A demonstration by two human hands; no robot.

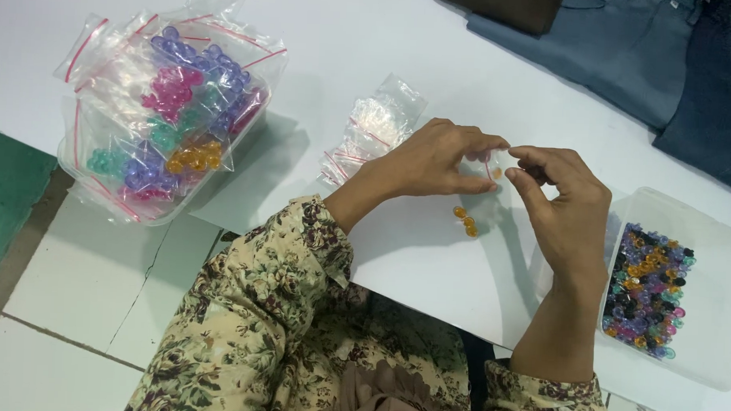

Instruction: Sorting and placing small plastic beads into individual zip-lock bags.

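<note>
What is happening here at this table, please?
A person in floral sleeves holds a small clear plastic bag between the left hand and right hand. Three orange plastic beads lie loose on the white table below. A clear tub of mixed coloured beads stands at the right, and a tub of filled bead bags at the left.

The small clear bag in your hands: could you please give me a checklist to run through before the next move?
1. Small clear bag pinched by both left hand and right hand: ok.
2. Bag mouth open: cannot tell.
3. Orange bead inside the bag: ok, one shows.
4. Loose orange beads within reach on the white sheet: ok.
5. Tray of mixed beads beside the right hand: ok.
6. Stack of empty bags close by: ok.
</note>
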